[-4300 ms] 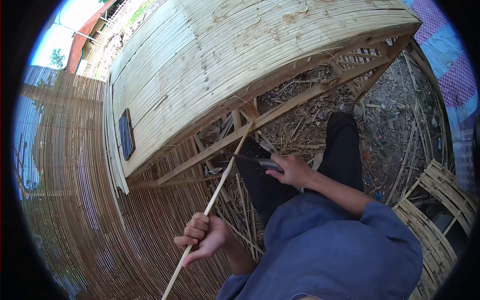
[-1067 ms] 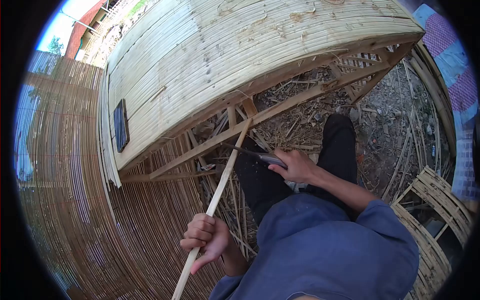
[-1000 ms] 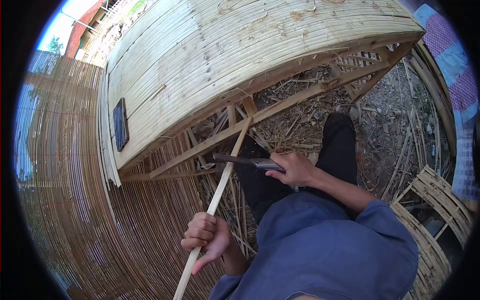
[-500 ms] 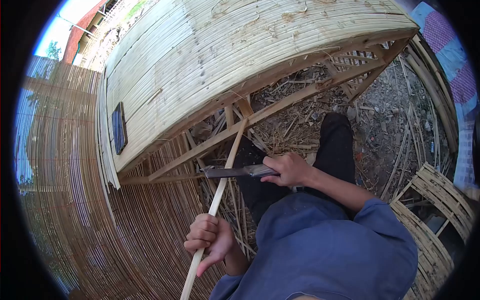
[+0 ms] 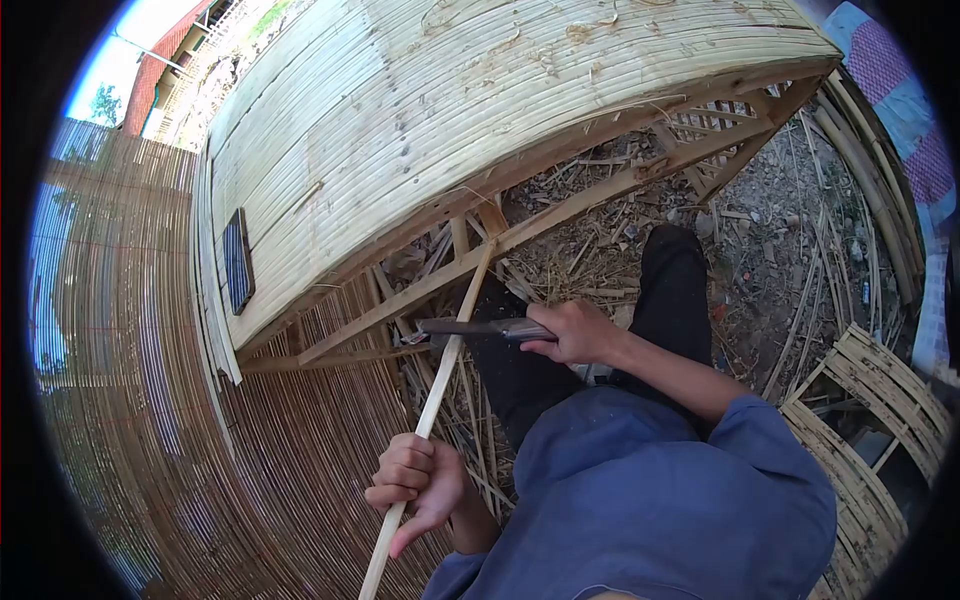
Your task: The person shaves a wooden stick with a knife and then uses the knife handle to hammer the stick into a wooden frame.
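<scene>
My left hand (image 5: 418, 482) is closed around the lower part of a long pale bamboo strip (image 5: 434, 400), its thumb pointing down along the strip. The strip slants up and away, its far end meeting the wooden crossbar (image 5: 440, 275) under the bench. In my right hand (image 5: 575, 332) is the handle of a knife (image 5: 470, 328). The blade lies across the strip, above my left hand, its tip reaching past the strip's left side. My right fingers are wrapped round the handle.
A bamboo-slat bench (image 5: 420, 130) stands in front, with shavings and a phone (image 5: 238, 262) on top. A bamboo screen (image 5: 130, 330) borders the left. Offcuts litter the ground (image 5: 580, 240). Slatted bamboo pieces (image 5: 890, 390) lie at right, near a patterned cloth (image 5: 905, 120).
The knife has moved slightly up the strip, away from my body, and its blade is turned differently. My left hand keeps its hold with little movement.
</scene>
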Motion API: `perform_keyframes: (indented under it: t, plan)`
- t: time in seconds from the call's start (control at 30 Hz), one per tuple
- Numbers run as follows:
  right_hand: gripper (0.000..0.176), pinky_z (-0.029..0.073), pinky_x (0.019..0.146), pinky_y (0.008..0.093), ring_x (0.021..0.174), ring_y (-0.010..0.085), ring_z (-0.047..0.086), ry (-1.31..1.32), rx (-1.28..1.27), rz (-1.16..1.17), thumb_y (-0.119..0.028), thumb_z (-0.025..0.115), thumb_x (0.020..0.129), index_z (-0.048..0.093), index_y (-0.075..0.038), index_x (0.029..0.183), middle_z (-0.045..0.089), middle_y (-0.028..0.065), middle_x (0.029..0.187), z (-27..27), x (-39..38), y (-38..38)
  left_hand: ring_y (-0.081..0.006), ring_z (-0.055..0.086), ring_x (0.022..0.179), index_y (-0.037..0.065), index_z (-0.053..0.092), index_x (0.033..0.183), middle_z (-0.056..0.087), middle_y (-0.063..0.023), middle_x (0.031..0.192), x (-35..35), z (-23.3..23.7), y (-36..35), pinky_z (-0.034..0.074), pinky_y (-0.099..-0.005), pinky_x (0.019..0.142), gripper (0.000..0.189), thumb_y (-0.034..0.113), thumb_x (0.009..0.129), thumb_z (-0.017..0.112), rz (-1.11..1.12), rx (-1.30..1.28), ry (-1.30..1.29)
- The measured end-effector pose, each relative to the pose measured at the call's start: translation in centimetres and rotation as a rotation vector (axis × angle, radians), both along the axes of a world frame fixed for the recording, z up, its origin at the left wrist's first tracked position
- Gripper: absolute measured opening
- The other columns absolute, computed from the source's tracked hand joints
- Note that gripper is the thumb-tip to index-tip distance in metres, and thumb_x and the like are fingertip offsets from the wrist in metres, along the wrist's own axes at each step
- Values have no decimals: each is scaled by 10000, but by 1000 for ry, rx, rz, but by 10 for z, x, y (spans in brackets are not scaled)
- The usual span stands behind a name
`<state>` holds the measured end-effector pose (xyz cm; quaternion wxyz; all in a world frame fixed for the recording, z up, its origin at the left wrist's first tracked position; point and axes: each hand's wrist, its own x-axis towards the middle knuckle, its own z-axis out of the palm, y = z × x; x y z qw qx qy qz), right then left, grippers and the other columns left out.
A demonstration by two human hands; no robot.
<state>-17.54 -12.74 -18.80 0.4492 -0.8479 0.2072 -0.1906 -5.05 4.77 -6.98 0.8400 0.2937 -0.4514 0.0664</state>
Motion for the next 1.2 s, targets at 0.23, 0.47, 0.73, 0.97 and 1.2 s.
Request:
perform_keyframes:
  t: [0.23,0.47,0.73,0.97,1.2]
  plan:
    - [337,448,523,442,565,392,595,166,192,-86,-347,590,910,519,-19,938,561,190,591,4,0,-19,-44,160,345,118,299,663,211,50,417,6,-3,6,154,-218,341,660,752,848,317,48,-6,41]
    - [387,499,570,470,616,402,620,46,-29,13,-440,566,900,512,-58,937,600,180,628,-18,4,-4,-43,160,342,125,292,663,208,53,411,8,-4,6,149,-216,340,653,750,852,310,82,0,55]
    - [349,471,552,448,606,406,613,135,109,-78,-356,594,903,497,-21,917,578,190,608,13,-2,-5,-43,160,337,124,293,661,212,50,408,4,-1,2,149,-218,335,652,748,851,315,99,-14,66]
    - [401,488,585,482,662,411,631,135,-23,29,-416,555,912,509,-23,978,615,232,682,-8,1,0,-43,144,351,128,281,661,198,52,416,7,-3,6,135,-227,346,659,760,846,294,107,-16,106]
    - [401,491,592,485,645,430,626,222,181,-111,-377,525,937,486,11,1029,603,246,666,0,-6,-4,-47,108,388,142,254,660,176,55,440,6,-5,8,119,-233,373,645,758,849,280,203,-53,228]
